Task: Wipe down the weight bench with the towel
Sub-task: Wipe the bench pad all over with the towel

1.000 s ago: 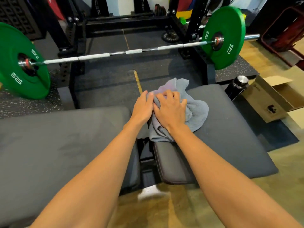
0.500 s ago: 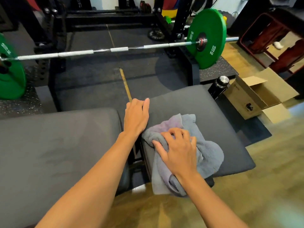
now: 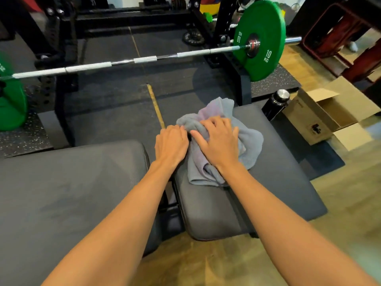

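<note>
The weight bench has two dark grey pads: a long back pad (image 3: 68,188) on the left and a shorter seat pad (image 3: 274,162) on the right, with a gap between them. A crumpled grey towel (image 3: 250,141) lies on the far left part of the seat pad. My right hand (image 3: 218,141) presses flat on the towel, fingers bunching the cloth. My left hand (image 3: 172,144) rests on the seat pad's left edge, right beside the towel, fingers curled down and touching it.
A barbell (image 3: 123,61) with green 10 kg plates (image 3: 260,40) sits on the black rack beyond the bench. A black bottle (image 3: 275,104) and an open cardboard box (image 3: 327,114) stand on the floor to the right. Wooden floor lies near me.
My right hand has pushed the towel from the near edge of the seat pad back to its far left part, beside my left hand. My left hand has stayed at the pad's edge.
</note>
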A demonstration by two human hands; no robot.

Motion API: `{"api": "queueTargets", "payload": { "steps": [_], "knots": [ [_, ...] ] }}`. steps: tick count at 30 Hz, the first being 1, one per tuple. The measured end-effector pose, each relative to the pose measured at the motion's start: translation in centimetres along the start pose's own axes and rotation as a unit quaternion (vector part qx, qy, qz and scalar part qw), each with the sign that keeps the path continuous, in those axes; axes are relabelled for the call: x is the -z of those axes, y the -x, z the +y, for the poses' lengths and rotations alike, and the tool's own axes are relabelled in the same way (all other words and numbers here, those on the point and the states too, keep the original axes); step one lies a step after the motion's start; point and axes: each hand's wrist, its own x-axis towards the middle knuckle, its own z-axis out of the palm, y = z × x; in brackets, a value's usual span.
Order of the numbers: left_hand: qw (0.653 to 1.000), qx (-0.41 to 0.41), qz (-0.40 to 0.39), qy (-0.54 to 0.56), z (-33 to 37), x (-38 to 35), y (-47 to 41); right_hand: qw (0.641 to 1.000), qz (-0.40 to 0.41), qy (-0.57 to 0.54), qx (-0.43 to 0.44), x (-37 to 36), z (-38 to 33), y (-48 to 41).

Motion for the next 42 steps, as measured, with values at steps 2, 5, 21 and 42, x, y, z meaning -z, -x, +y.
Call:
{"api": "queueTargets", "payload": {
  "steps": [2, 5, 21, 42],
  "knots": [
    [0.999, -0.042, 0.016, -0.025, 1.5, -0.2, 0.2, 1.0, 0.0, -0.002, -0.014, 2.5, 1.5, 4.3],
    [0.997, -0.059, 0.005, -0.052, 3.9, -1.2, -0.2, 0.999, -0.013, 0.002, -0.036, 6.2, 3.7, 10.3],
    [0.998, -0.04, 0.027, -0.051, 6.1, -5.2, -3.5, 0.994, 0.06, 0.081, -0.04, -1.3, 7.3, -7.8],
    [0.997, -0.078, 0.002, 0.02, 9.9, -8.2, -4.2, 0.991, 0.059, 0.082, -0.086, 4.2, 12.9, 0.6]
  ]
}}
